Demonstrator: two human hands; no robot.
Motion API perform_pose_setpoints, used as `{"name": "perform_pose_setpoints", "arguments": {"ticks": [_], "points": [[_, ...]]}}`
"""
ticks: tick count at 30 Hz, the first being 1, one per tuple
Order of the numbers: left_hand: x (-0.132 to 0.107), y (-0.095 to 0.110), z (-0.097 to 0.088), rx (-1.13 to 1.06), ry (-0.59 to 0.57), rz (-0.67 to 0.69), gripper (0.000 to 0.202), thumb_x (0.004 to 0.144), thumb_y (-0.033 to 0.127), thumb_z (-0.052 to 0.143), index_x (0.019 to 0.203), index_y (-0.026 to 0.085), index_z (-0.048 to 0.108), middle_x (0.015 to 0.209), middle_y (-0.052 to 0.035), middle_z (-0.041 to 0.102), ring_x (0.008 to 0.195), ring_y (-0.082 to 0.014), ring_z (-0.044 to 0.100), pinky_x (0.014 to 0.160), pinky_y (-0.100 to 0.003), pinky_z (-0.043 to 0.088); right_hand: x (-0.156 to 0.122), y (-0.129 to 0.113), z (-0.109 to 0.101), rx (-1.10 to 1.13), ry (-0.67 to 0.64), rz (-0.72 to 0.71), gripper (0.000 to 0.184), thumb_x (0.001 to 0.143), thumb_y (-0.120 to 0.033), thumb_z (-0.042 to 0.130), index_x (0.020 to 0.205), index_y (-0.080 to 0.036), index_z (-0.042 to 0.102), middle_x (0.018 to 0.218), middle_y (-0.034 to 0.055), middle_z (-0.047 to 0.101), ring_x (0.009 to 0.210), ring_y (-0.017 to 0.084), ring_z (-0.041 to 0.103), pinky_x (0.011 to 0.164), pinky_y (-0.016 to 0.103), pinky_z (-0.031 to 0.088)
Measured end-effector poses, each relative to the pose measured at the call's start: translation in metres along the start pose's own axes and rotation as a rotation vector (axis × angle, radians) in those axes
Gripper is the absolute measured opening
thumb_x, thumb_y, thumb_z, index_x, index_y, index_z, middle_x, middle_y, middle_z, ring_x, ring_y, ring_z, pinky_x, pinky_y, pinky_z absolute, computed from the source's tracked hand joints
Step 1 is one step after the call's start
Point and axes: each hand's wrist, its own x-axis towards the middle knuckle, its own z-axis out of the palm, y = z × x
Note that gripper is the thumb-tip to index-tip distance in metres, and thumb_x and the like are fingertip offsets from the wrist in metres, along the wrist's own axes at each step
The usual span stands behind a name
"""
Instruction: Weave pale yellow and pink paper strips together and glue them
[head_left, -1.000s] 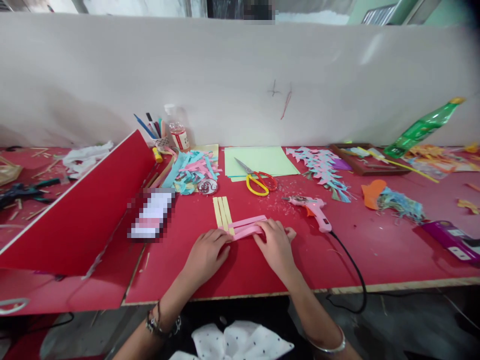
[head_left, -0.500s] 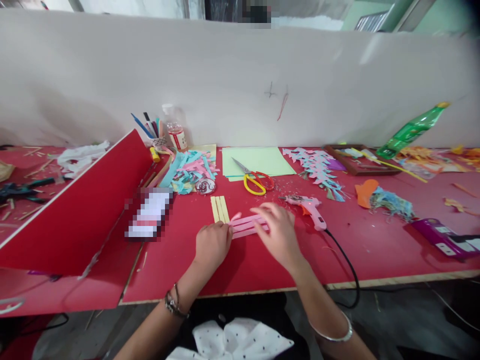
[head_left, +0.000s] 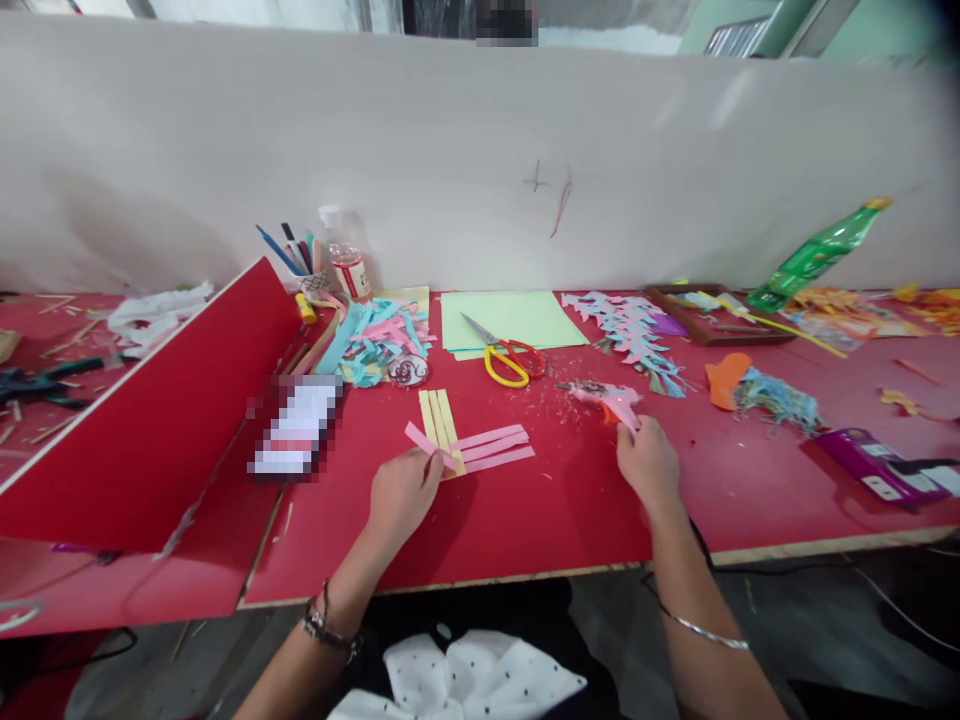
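Yellow paper strips [head_left: 436, 420] lie on the red table, crossed by several pink paper strips [head_left: 495, 446] that fan out to the right. My left hand [head_left: 403, 492] is closed, thumb and fingertips pinching a pink strip where it meets the yellow ones; that strip's free end points up and left. On the right, my right hand [head_left: 651, 462] is wrapped round the handle of a pink glue gun [head_left: 611, 396], whose nozzle faces left. The gun's lower handle is hidden in the hand.
Scissors [head_left: 506, 365] rest on pale green sheets [head_left: 510, 310]. A phone [head_left: 296, 425] and a pile of cut strips [head_left: 379, 340] lie left. A slanted red board [head_left: 172, 400] stands beyond. At the right are a green bottle [head_left: 817, 255] and a purple device [head_left: 885, 468].
My right hand has left the pink strips and moved right onto the glue gun's handle. My left hand has shifted slightly left, and the pink strip's end now sticks out over the yellow strips.
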Motion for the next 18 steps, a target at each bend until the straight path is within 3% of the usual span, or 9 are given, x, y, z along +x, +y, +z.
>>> {"name": "perform_pose_setpoints", "arguments": {"ticks": [5,10,18], "points": [[0.0,-0.001,-0.002,-0.026,-0.014,0.017,0.044,0.089,0.03,0.026,0.075,0.016,0.065,0.077,-0.0084,0.068,0.07,-0.0192,0.062,0.057,-0.024,0.035,-0.035,-0.023,-0.012,0.154,-0.081,-0.149,0.039,0.082,-0.035,0.036,0.111,-0.011,0.047,0.083,0.0134,0.064,0.066,0.023,0.061,0.055,0.031,0.042],[-0.002,-0.001,-0.001,-0.073,0.021,0.031,0.043,0.089,0.027,0.025,0.079,0.018,0.065,0.079,-0.0061,0.067,0.072,-0.0177,0.061,0.059,-0.023,0.036,-0.074,-0.054,-0.013,0.119,-0.109,-0.325,0.058,0.074,-0.05,0.05,0.116,-0.011,0.045,0.105,0.0165,0.061,0.085,0.027,0.062,0.063,0.034,0.048],[-0.003,-0.002,0.006,-0.078,0.071,0.017,0.043,0.09,0.027,0.023,0.088,0.017,0.065,0.077,-0.0079,0.066,0.069,-0.0189,0.061,0.056,-0.024,0.035,-0.08,-0.067,-0.009,0.033,-0.101,-0.426,0.05,0.076,-0.048,0.051,0.112,-0.013,0.049,0.095,0.0123,0.064,0.075,0.024,0.064,0.052,0.028,0.047]]}}
